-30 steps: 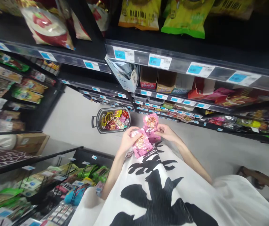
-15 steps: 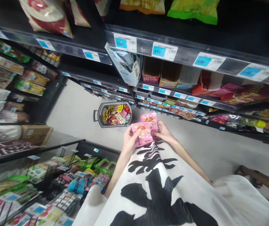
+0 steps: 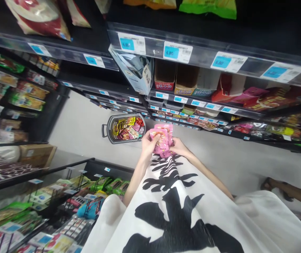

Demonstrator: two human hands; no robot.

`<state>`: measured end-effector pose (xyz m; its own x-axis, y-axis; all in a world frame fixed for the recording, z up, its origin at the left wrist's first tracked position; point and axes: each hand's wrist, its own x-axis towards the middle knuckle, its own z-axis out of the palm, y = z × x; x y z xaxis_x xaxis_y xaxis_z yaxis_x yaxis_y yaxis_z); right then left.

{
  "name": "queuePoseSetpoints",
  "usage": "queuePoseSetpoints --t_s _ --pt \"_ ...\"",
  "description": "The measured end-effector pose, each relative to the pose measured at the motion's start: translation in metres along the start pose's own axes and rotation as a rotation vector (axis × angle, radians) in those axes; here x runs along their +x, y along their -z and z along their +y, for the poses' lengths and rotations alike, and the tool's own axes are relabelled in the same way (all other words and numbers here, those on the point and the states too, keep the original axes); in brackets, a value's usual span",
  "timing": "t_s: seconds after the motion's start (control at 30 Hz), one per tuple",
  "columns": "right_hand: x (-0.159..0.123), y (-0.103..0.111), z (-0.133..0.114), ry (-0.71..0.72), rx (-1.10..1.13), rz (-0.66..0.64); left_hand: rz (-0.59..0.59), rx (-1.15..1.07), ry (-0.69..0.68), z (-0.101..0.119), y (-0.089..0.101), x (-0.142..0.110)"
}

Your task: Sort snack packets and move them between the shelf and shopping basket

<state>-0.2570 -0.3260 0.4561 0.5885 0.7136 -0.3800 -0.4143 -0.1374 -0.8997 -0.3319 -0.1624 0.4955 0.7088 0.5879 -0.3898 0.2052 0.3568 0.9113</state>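
Observation:
My left hand (image 3: 149,141) grips a pink snack packet (image 3: 161,140), its thumb pressed on the printed front. Behind that packet, partly covered by it, shows more pink packaging (image 3: 167,128), which my right hand (image 3: 178,146) grips by its right edge. Both hands are close together in front of my black-and-white clothing. The print on the packets is too small to read. On the floor just beyond my left hand stands a grey shopping basket (image 3: 109,133) holding several colourful snack packs (image 3: 132,128).
A tall shelf with price tags (image 3: 178,52) and opened display boxes (image 3: 165,79) rises ahead. At lower left is a display rack (image 3: 92,162) of packaged food. A cardboard box (image 3: 37,154) stands at the left. Another person's leg (image 3: 293,188) shows at the right.
My hands have come closer together, and the front pink packet now overlaps more of the one behind it. The shelf view has shifted slightly left and up.

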Motion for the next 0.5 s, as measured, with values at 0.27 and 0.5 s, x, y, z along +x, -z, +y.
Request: queuePoseSetpoints --t_s 0.27,0.5 --pt "-0.012 0.018 0.013 -0.134 0.209 0.126 0.167 -0.199 0.077 -0.003 0.032 0.005" --pt "-0.021 0.022 -0.016 -0.073 0.346 0.208 0.222 0.047 0.055 -0.027 0.046 -0.005"
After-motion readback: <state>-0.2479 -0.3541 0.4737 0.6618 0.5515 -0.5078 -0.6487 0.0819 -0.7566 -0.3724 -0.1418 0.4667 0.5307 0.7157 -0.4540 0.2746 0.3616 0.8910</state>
